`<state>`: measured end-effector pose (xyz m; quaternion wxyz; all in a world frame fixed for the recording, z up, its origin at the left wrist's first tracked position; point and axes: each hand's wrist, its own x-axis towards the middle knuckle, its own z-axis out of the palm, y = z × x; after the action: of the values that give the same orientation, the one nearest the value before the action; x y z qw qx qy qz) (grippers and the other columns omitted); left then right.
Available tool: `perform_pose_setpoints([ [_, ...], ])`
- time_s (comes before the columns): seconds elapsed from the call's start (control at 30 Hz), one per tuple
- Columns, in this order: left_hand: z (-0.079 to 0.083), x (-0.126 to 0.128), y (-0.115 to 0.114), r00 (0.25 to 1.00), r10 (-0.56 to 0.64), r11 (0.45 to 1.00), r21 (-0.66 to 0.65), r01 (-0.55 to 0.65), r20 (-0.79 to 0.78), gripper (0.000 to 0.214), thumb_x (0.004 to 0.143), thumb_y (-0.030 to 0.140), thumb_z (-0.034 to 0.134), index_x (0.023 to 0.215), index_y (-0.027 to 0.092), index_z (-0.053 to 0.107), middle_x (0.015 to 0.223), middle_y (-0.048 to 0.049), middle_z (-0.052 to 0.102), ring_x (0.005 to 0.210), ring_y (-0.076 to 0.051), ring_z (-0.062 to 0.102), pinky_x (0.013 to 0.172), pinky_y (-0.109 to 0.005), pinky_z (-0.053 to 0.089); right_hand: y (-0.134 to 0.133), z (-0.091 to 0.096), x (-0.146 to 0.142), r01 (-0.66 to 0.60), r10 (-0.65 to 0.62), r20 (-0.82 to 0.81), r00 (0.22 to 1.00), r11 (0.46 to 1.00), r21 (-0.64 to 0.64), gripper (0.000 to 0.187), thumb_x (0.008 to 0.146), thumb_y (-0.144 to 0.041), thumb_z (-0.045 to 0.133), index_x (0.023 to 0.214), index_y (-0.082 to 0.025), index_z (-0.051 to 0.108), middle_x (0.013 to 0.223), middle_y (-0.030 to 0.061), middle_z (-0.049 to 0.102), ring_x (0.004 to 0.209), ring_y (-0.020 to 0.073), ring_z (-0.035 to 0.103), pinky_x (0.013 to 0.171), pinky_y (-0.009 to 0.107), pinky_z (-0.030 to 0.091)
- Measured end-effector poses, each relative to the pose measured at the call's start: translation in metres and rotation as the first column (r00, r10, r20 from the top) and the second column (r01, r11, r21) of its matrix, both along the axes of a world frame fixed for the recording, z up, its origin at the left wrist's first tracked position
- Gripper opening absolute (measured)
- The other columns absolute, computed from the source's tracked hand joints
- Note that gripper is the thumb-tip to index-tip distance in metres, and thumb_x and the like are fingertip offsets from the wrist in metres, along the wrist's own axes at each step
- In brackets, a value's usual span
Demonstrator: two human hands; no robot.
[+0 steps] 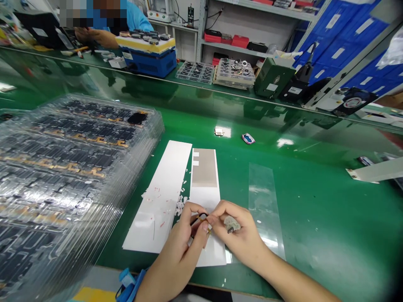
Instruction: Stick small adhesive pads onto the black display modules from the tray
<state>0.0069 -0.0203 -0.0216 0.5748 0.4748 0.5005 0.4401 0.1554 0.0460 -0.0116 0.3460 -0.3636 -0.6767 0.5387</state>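
My left hand (pixel 185 239) is closed, pinching a small black part with a gold-coloured strip (pixel 199 219), which looks like a small screen module. My fingers hide much of it. My right hand (pixel 236 230) is closed too, its thumb and forefinger meeting at the part's right edge. A tool with a pale, wrapped end (pixel 232 224) sticks out of the right fist; its working tip is hidden. Beneath the hands lies a white sheet with a grey-brown adhesive panel (pixel 204 167). Left of it is another white strip (pixel 163 180) with small reddish scraps, and white bits (pixel 181 204) lie between them.
Stacked clear trays (pixel 126 167) of black screen parts fill the left side. A clear plastic sheet (pixel 262 197) lies right of my hands. Two small pieces, one white (pixel 219 131) and one blue-centred (pixel 248 139), lie farther back. Across the bench, a co-worker's hands (pixel 97 37) are near a blue machine (pixel 151 61).
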Motion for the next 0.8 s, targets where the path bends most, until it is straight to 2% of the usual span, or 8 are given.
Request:
perform_pose_setpoints([
  [0.23,0.003,0.001,0.005,0.999,0.02,0.998,0.068,-0.017,-0.037,0.006,0.104,0.033,0.038,0.102,0.027,0.039,0.069,0.0069,0.036,0.06,-0.012,0.035,0.058,-0.024,0.034,0.0,-0.003,0.001,-0.01,0.008,-0.027,1.0,0.998,-0.066,0.011,0.083,-0.014,0.062,0.074,-0.021,0.06,0.062,-0.0059,0.058,0.053,0.0075,0.05,0.052,0.017,0.041],
  [0.43,0.006,0.001,0.005,0.994,0.028,0.997,0.071,-0.021,-0.102,0.006,0.103,0.032,0.039,0.1,0.027,0.04,0.069,0.0063,0.039,0.062,-0.013,0.04,0.059,-0.025,0.036,-0.001,-0.002,0.002,-0.032,0.029,-0.021,0.999,0.982,-0.188,0.009,0.085,-0.018,0.061,0.076,-0.02,0.062,0.066,-0.0039,0.06,0.058,0.0089,0.052,0.056,0.019,0.04],
  [0.53,0.005,0.001,0.003,0.987,0.045,0.997,0.064,-0.035,-0.153,0.012,0.104,0.035,0.035,0.098,0.026,0.04,0.069,0.0063,0.04,0.061,-0.013,0.042,0.057,-0.026,0.036,0.005,-0.003,0.004,-0.029,0.025,-0.031,0.999,0.989,-0.145,0.017,0.09,-0.029,0.06,0.076,-0.019,0.063,0.069,-0.0025,0.056,0.063,0.0104,0.051,0.058,0.022,0.039],
  [0.6,0.004,0.0,0.002,0.979,0.057,0.997,0.061,-0.046,-0.194,0.017,0.105,0.036,0.03,0.095,0.026,0.04,0.071,0.0049,0.046,0.063,-0.014,0.048,0.059,-0.027,0.038,0.014,-0.005,0.009,0.044,-0.049,-0.06,0.997,0.996,-0.072,0.025,0.094,-0.036,0.054,0.078,-0.02,0.065,0.075,-0.0012,0.054,0.067,0.0115,0.051,0.062,0.024,0.04],
  [0.67,0.006,0.0,0.003,0.964,0.062,0.996,0.077,-0.043,-0.261,0.02,0.105,0.036,0.028,0.096,0.025,0.041,0.08,0.0015,0.056,0.073,-0.016,0.056,0.067,-0.031,0.043,0.025,-0.01,0.015,0.161,-0.161,-0.101,0.982,0.987,-0.016,0.033,0.098,-0.041,0.047,0.079,-0.021,0.065,0.082,0.0003,0.054,0.077,0.0131,0.053,0.071,0.025,0.042],
  [0.73,0.009,-0.001,0.006,0.929,0.051,0.993,0.116,-0.008,-0.367,0.017,0.105,0.034,0.029,0.104,0.025,0.044,0.1,-0.0042,0.062,0.093,-0.02,0.061,0.08,-0.037,0.047,0.038,-0.014,0.02,0.263,-0.259,-0.133,0.957,0.965,0.012,0.039,0.1,-0.046,0.041,0.08,-0.022,0.064,0.089,0.0009,0.054,0.085,0.0137,0.053,0.078,0.026,0.041],
  [0.8,0.014,-0.001,0.012,0.867,0.037,0.984,0.171,0.056,-0.496,0.017,0.104,0.03,0.031,0.113,0.024,0.044,0.123,-0.0105,0.059,0.116,-0.024,0.056,0.094,-0.044,0.046,0.048,-0.019,0.023,0.312,-0.306,-0.137,0.942,0.95,0.017,0.039,0.1,-0.048,0.039,0.085,-0.023,0.064,0.09,0.001,0.055,0.082,0.0132,0.055,0.079,0.027,0.043],
])
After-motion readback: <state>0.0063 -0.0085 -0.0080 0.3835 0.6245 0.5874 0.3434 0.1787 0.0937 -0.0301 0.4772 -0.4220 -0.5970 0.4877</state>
